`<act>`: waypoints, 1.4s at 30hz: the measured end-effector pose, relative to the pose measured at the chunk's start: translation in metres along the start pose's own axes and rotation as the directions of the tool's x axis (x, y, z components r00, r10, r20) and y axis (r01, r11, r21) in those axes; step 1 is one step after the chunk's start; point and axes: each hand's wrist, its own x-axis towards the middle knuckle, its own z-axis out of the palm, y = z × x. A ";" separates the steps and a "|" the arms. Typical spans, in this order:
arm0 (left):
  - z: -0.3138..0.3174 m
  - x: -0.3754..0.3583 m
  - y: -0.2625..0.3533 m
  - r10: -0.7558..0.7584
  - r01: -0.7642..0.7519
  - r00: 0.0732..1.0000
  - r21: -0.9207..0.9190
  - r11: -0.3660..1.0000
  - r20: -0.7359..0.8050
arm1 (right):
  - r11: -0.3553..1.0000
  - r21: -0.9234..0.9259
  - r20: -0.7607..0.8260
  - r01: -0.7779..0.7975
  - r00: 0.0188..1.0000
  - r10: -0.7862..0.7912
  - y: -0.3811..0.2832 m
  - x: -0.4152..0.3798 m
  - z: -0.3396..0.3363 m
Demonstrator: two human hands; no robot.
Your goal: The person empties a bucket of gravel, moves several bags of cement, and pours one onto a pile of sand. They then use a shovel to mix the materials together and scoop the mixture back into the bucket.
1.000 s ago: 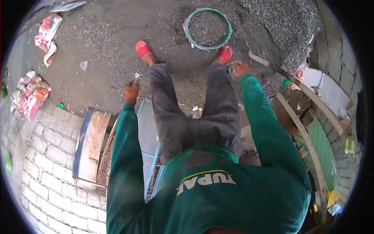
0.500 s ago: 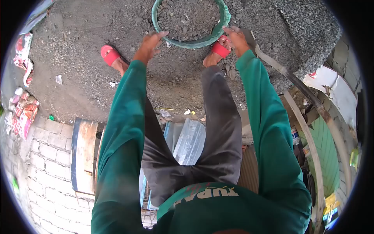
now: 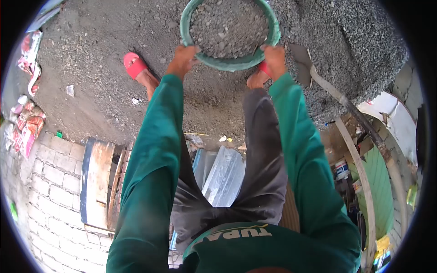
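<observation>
A round green tub (image 3: pixel 231 65) with a worn rim is at the top of the view, loaded with grey gravel (image 3: pixel 230 29). My left hand (image 3: pixel 184 58) is closed on its near rim at the left. At the right side of the same rim, my right hand (image 3: pixel 274 58) is also closed, the fingers partly over the edge. The tub's far edge runs out of view and its underside is hidden. Beneath my right hand a red slipper (image 3: pixel 264 69) shows in part. The other red slipper (image 3: pixel 135 66) stands to the left on the dirt.
A shovel (image 3: pixel 334 92) lies at the right, its blade beside a gravel heap (image 3: pixel 364 41). Crumpled sacks (image 3: pixel 28 125) lie at the left. Behind my feet are metal sheets (image 3: pixel 223 177), a wooden board (image 3: pixel 98 179) and a block surface (image 3: pixel 54 191).
Both hands have closed on the tub's rim, where before the fingers were spread beside it. The tub appears slightly lower and larger in view, and the camera view has shifted a little.
</observation>
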 end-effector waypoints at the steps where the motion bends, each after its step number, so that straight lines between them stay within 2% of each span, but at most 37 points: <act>1: -0.016 0.008 -0.009 -0.019 0.020 1.000 -0.050 0.999 0.019 | 0.997 -0.076 -0.051 -0.011 0.999 0.007 -0.026 -0.036 0.003; 2: -0.028 0.009 -0.012 -0.011 0.012 1.000 -0.049 0.999 0.024 | 0.988 -0.152 -0.106 -0.029 0.994 0.013 -0.045 -0.062 0.006; 3: -0.038 0.005 -0.015 0.002 0.003 0.999 -0.103 0.995 0.044 | 0.988 -0.148 -0.117 -0.030 0.993 0.013 -0.048 -0.077 0.012; 4: -0.047 -0.001 -0.021 0.014 -0.004 0.998 -0.158 0.987 0.063 | 0.999 0.023 -0.106 -0.042 0.993 0.045 -0.043 -0.089 0.020; 5: -0.058 -0.007 -0.028 -0.002 0.010 0.998 -0.126 0.992 0.063 | 0.979 0.197 -0.085 -0.054 0.994 0.072 -0.039 -0.101 0.025; 6: -0.070 -0.016 -0.036 -0.018 0.024 0.998 -0.094 0.995 0.059 | 0.978 0.204 -0.087 -0.053 0.994 0.072 -0.033 -0.113 0.023; 7: -0.082 -0.035 -0.048 0.090 -0.104 0.990 0.131 0.986 0.112 | 0.982 0.187 -0.076 -0.010 0.997 0.025 -0.028 -0.125 0.017; 9: -0.089 -0.090 -0.053 0.140 -0.147 0.989 0.192 0.970 0.049 | 0.981 0.189 -0.058 0.050 0.998 -0.040 -0.039 -0.157 -0.003; 10: -0.077 -0.126 -0.057 0.063 -0.062 0.995 0.022 0.998 -0.074 | 0.979 0.197 -0.051 0.057 0.998 -0.047 -0.046 -0.182 -0.020; 12: -0.064 -0.203 -0.055 0.017 -0.030 0.995 -0.140 0.990 -0.097 | 0.977 0.207 -0.045 0.055 0.998 -0.046 -0.079 -0.232 -0.060; 13: -0.058 -0.222 -0.060 0.016 -0.030 0.995 -0.142 0.989 -0.094 | 0.977 0.204 -0.047 0.056 0.998 -0.047 -0.081 -0.239 -0.071; 15: -0.049 -0.249 -0.071 0.072 -0.072 0.995 0.001 0.997 -0.069 | 0.945 0.318 -0.001 -0.080 0.996 0.085 -0.079 -0.247 -0.099; 16: -0.042 -0.247 -0.070 0.076 -0.076 0.995 -0.002 0.997 -0.068 | 0.945 0.317 -0.003 -0.076 0.997 0.081 -0.083 -0.240 -0.108; 18: -0.033 -0.240 -0.066 0.050 -0.050 0.997 0.001 0.999 -0.065 | 0.990 0.139 0.119 0.012 0.992 -0.029 -0.091 -0.219 -0.117; 20: -0.025 -0.235 -0.061 0.042 -0.041 0.990 0.004 0.999 -0.132 | 0.991 0.109 0.117 0.078 0.989 -0.091 -0.088 -0.199 -0.112; 22: -0.021 -0.240 -0.048 0.053 -0.045 0.993 0.071 0.996 -0.103 | 0.971 -0.212 0.058 0.107 0.994 -0.097 -0.094 -0.197 -0.115; 23: -0.026 -0.253 -0.043 0.047 -0.040 0.993 0.069 0.997 -0.106 | 0.971 -0.215 0.062 0.105 0.994 -0.094 -0.096 -0.204 -0.123; 25: -0.031 -0.299 0.003 0.190 -0.199 0.980 0.283 0.938 0.060 | 0.958 -0.249 0.103 0.141 0.988 -0.119 -0.133 -0.224 -0.155; 27: -0.033 -0.354 0.042 0.172 -0.169 0.985 0.112 0.979 -0.014 | 0.999 -0.038 0.233 0.008 0.972 0.001 -0.206 -0.258 -0.195; 28: -0.048 -0.374 0.049 0.253 -0.250 0.967 0.077 0.965 -0.037 | 0.975 0.037 0.241 0.218 0.945 -0.220 -0.230 -0.276 -0.210; 29: -0.066 -0.388 0.057 0.339 -0.337 0.939 0.043 0.941 -0.061 | 0.900 0.114 0.227 0.422 0.871 -0.437 -0.247 -0.287 -0.218; 30: -0.083 -0.391 0.063 0.403 -0.415 0.907 -0.095 0.905 -0.124 | 0.890 0.127 0.225 0.438 0.861 -0.456 -0.258 -0.291 -0.219; 31: -0.089 -0.395 0.084 0.361 -0.395 0.911 -0.171 0.903 -0.200 | 0.889 0.374 0.247 0.265 0.895 -0.371 -0.267 -0.293 -0.220; 32: -0.093 -0.394 0.105 0.309 -0.375 0.913 -0.250 0.893 -0.266 | 0.809 0.583 0.295 0.067 0.911 -0.288 -0.275 -0.296 -0.222; 33: -0.103 -0.380 0.116 0.332 -0.403 0.906 -0.292 0.867 -0.262 | 0.799 0.578 0.262 0.169 0.889 -0.377 -0.273 -0.289 -0.214; 34: -0.109 -0.359 0.125 0.355 -0.429 0.898 -0.337 0.838 -0.260 | 0.876 0.417 0.167 0.243 0.927 -0.336 -0.271 -0.275 -0.196; 36: -0.111 -0.304 0.141 0.371 -0.397 0.917 -0.441 0.805 -0.149 | 0.945 0.100 0.020 0.312 0.949 -0.315 -0.233 -0.239 -0.163; 37: -0.108 -0.269 0.146 0.359 -0.373 0.926 -0.439 0.817 -0.118 | 0.942 0.099 0.021 0.322 0.945 -0.325 -0.203 -0.215 -0.144; 39: -0.088 -0.210 0.159 0.318 -0.297 0.948 -0.430 0.852 -0.026 | 0.867 -0.323 -0.284 0.380 0.835 -0.471 -0.142 -0.171 -0.113; 40: -0.074 -0.185 0.165 0.289 -0.247 0.957 -0.419 0.874 0.038 | 0.866 -0.327 -0.282 0.378 0.836 -0.471 -0.124 -0.159 -0.103; 41: -0.064 -0.153 0.164 0.234 -0.175 0.970 -0.476 0.862 0.068 | 0.960 -0.168 -0.230 0.222 0.939 -0.257 -0.108 -0.150 -0.095; 42: -0.055 -0.122 0.159 0.177 -0.098 0.979 -0.533 0.841 0.099 | 0.999 -0.025 -0.137 0.034 0.990 -0.037 -0.098 -0.141 -0.088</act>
